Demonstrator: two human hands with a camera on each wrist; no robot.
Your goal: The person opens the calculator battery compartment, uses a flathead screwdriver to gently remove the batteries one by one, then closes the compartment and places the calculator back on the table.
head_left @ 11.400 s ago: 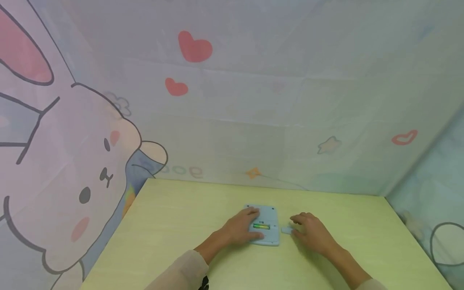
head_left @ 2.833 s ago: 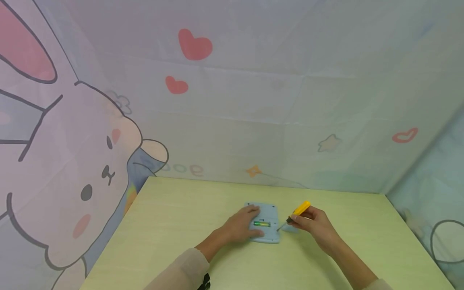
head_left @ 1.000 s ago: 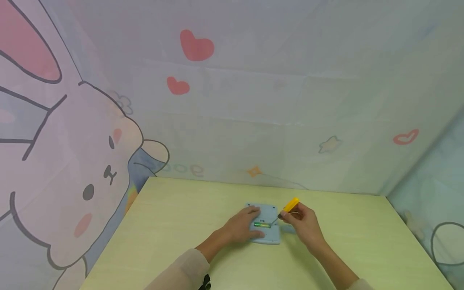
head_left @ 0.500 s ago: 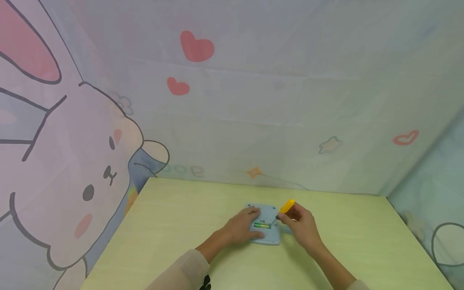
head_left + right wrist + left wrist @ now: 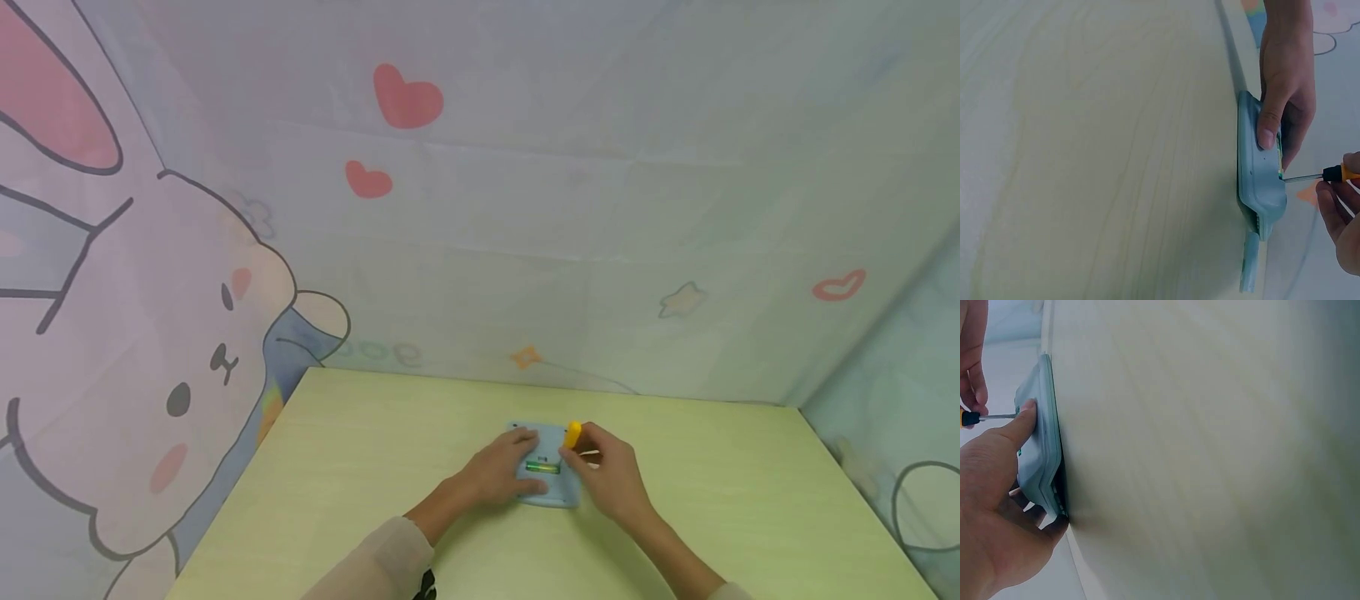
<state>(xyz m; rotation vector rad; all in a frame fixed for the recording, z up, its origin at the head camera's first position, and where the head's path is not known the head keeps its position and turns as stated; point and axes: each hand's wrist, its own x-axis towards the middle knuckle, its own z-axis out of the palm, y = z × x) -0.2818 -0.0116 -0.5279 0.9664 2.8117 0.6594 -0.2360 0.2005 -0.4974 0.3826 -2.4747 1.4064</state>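
Observation:
A light blue calculator [image 5: 553, 498] lies back side up on the table, a green battery [image 5: 542, 467] showing in its slot. My left hand [image 5: 491, 469] grips the calculator from the left, thumb [image 5: 1022, 422] on its back and fingers round its edge in the left wrist view. My right hand [image 5: 611, 473] pinches a yellow-handled screwdriver [image 5: 573, 434] with a black collar. In the right wrist view the screwdriver shaft [image 5: 1302, 179] meets the calculator's back at the end of the battery slot. Beside the calculator's end lies a small light blue cover [image 5: 1249, 262].
The pale wooden table [image 5: 360, 467] reaches back to a cloth backdrop [image 5: 525, 208] printed with hearts and a rabbit. Something black [image 5: 426, 585] shows beside my left sleeve [image 5: 375, 562].
Since the earliest frame my right hand has taken up the screwdriver. Lately it has moved left over the calculator and the screwdriver has tipped more upright. My left hand has stayed put.

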